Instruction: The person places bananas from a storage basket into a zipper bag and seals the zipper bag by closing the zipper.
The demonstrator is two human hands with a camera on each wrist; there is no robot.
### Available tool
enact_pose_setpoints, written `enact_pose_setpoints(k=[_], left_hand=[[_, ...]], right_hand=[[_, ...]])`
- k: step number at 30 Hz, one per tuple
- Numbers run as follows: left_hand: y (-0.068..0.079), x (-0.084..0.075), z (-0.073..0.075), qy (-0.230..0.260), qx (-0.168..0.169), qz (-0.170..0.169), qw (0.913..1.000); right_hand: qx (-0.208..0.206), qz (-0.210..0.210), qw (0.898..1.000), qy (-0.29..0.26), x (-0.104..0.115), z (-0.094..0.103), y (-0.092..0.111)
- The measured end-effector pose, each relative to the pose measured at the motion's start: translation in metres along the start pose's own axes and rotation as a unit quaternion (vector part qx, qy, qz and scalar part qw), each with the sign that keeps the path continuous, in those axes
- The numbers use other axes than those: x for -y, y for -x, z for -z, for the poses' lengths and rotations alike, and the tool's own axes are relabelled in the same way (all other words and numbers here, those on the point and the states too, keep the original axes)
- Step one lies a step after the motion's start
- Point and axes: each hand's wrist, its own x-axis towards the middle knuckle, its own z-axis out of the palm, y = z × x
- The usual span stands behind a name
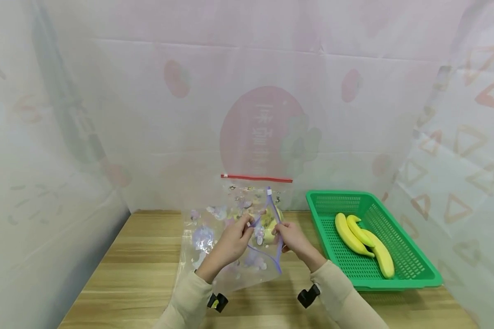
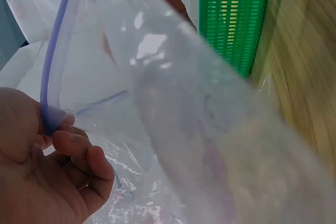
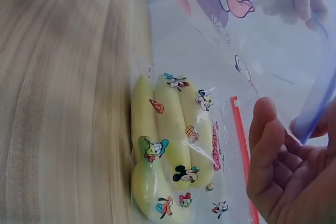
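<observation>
Your cream sleeves [image 1: 189, 292], each with a black wrist mount [image 1: 308, 296] close by, reach in over the desk [image 1: 123, 265] from its near edge; above the middle of the desktop, your left hand [image 1: 232, 242] pinches one lip of a clear purple-strip bag [image 1: 206, 240], fingers curled in and thumb pressed to the plastic; your right hand [image 1: 294, 237] pinches the opposite lip, its fingers curled too, so the mouth stands parted between the two.

Toward the desk's right edge sits a green basket [image 1: 399, 286]; three bananas [image 1: 360, 237] lie loose on its floor, one of them stretching close to the near wall; past your hands, at the desk's far edge, a second clear bag, the red-strip bag [image 3: 226, 182], holds several yellow bananas [image 3: 173, 129] side by side behind its cartoon prints; a printed curtain [image 1: 148, 114] hangs behind it all.

The work looks partway along; the red-strip bag is filled, and its strip appears closed; the purple-strip bag is open at the mouth, with nothing clearly visible inside, though glare and the yellow showing through from behind leave some doubt; the basket's three remain unbagged.
</observation>
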Motion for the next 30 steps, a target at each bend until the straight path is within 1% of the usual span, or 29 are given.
enact_pose_setpoints(k=[7,9,13,15,17,21,22,25,27,30], left_hand=[[0.001,0.001,-0.005,-0.001,0.025,-0.017,0.9996],[0.000,0.001,-0.006,0.001,0.022,-0.022,0.9995],[0.000,0.000,-0.005,0.012,0.014,-0.023,0.9996],[0.000,0.000,-0.005,0.017,0.010,-0.020,0.9996],[0.000,0.001,-0.004,0.024,0.010,-0.018,0.9995],[0.001,0.003,0.001,0.040,0.004,-0.009,0.9992],[0.001,0.004,0.002,0.043,0.000,-0.005,0.9991],[0.000,0.005,0.008,0.047,-0.027,0.008,0.9985],[0.000,0.005,0.012,0.048,-0.050,0.020,0.9974],[-0.001,0.005,0.018,0.049,-0.083,0.037,0.9946]], right_hand=[[-0.012,-0.005,1.000,0.010,0.001,0.001,-0.003],[-0.022,-0.004,1.000,0.012,-0.001,0.001,-0.005],[-0.043,0.002,0.999,0.031,-0.005,0.000,-0.006],[-0.053,0.016,0.997,0.049,-0.006,0.000,-0.006],[-0.061,0.039,0.995,0.073,-0.006,0.000,-0.004],[-0.077,0.083,0.986,0.119,-0.005,0.001,-0.002],[-0.082,0.089,0.983,0.135,-0.005,0.002,-0.001],[-0.086,0.094,0.978,0.162,-0.004,0.006,-0.001],[-0.081,0.090,0.978,0.169,-0.003,0.009,-0.001],[-0.075,0.082,0.980,0.162,-0.003,0.014,-0.003]])
